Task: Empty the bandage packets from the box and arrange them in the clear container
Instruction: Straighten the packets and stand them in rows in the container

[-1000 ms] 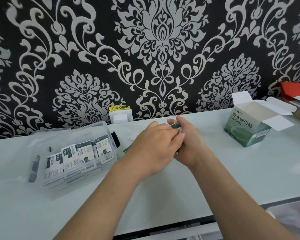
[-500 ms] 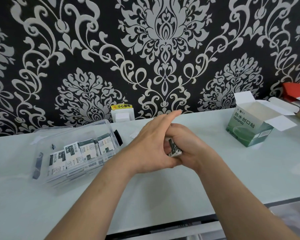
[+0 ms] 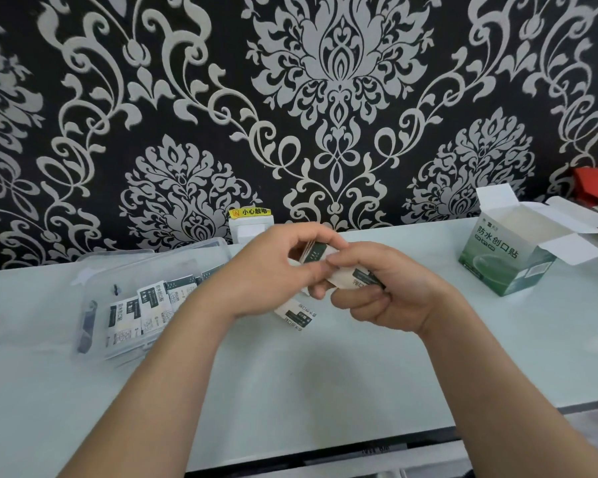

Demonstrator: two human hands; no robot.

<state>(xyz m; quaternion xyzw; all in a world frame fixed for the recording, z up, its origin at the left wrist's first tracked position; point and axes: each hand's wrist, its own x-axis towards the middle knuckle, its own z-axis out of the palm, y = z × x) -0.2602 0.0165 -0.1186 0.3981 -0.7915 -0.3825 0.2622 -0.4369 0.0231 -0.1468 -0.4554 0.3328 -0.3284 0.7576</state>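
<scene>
Since the earlier frame, both hands have separated slightly above the table (image 3: 325, 374). Left hand (image 3: 273, 270) and right hand (image 3: 387, 288) each pinch bandage packets (image 3: 316, 251); more lie in the clear container (image 3: 94, 281), far from the open box (image 3: 511, 257).

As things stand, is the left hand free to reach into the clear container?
Probably not yet: the left hand and right hand both hold bandage packets. The path to the clear container looks open, with no lid over it.
</scene>
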